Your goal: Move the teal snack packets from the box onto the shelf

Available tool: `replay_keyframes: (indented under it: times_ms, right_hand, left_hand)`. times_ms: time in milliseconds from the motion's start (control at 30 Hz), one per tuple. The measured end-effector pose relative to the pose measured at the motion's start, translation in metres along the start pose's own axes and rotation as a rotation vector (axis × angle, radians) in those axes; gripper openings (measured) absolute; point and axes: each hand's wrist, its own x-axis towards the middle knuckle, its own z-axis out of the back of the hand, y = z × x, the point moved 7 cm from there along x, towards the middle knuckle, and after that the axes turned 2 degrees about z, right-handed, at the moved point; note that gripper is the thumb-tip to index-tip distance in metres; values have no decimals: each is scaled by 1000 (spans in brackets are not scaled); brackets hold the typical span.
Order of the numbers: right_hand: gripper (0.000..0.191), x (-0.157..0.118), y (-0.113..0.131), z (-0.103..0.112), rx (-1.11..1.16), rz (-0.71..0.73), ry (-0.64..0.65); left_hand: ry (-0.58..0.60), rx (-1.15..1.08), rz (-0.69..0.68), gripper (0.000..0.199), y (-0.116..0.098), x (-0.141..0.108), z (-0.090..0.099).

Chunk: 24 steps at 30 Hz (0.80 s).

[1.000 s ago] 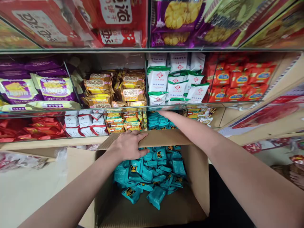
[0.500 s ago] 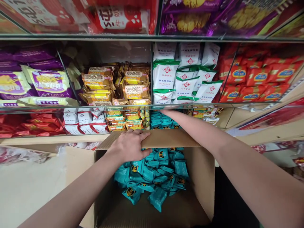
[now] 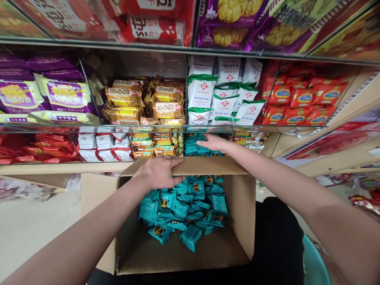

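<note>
My left hand (image 3: 158, 171) grips the upper flap of a cardboard box (image 3: 242, 213), with the thumb on the inner side and the fingers over the top. Inside the tilted box lies a heap of teal snack packets (image 3: 185, 209) with black and yellow emblems. Beyond the flap, my right hand (image 3: 212, 142) reaches into the lower shelf, fingers stretched out and apart, with nothing visible in it. It is just over more teal packets (image 3: 190, 148) in that compartment; whether it touches them I cannot tell.
The glass shelf edge (image 3: 142, 128) runs just above my right hand. White-and-green packets (image 3: 224, 105), brown-gold packets (image 3: 168, 109) and red packets (image 3: 301, 97) fill the shelf above. Yellow-orange packets (image 3: 163, 144) lie left of the teal ones. A teal tub (image 3: 316, 263) stands at lower right.
My right hand has come back into sight from behind the shelf edge, now with its fingers spread. My left hand keeps its hold on the flap. The view has shifted slightly.
</note>
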Motion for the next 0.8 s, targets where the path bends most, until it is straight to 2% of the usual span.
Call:
replay_keyframes:
  times_ms: [67,100,167,200,267,333,400,433,500,567,633,800]
  right_hand:
    - [46,-49,21,12,-62,99,137]
    - [41,-77,36,20,-89,214,135]
    - [29,-134,65,32,-73,455,17]
    - [24,-160,73,27,-37,547,13]
    - [18,-194,74,-7,19,627,116]
    - [18,-199,55,-54,42,524,165]
    - [28,-182,23,-99,76,278,135]
    - [34,-172,6,-116,86,124,87]
    - [41,-157,-13,-142,93,-8,31]
    - [43,-150,-22,-154,109,-71,-16]
    - [38,-149,-28,-157,142,-122,-49]
    - [3,-157,-40,-147,274,-156,-96]
  left_hand:
    - [0,11,0,67,-1,0,0]
    - [-3,18,-2,68,-2,0,0]
    - [-17,30,-4,68,-2,-1,1]
    - [-22,36,-3,69,-3,-1,1]
    - [-30,54,13,69,-2,-3,1]
    - [-37,76,18,69,-2,-4,1]
    - [-44,92,14,68,-3,-5,2]
    - [-45,96,12,68,-4,-6,3]
    - [-47,104,18,68,-4,-7,4]
    - [-57,113,14,67,-6,-8,5]
    - [-66,126,10,67,-7,-10,7]
    - [-67,138,39,66,-7,-11,9]
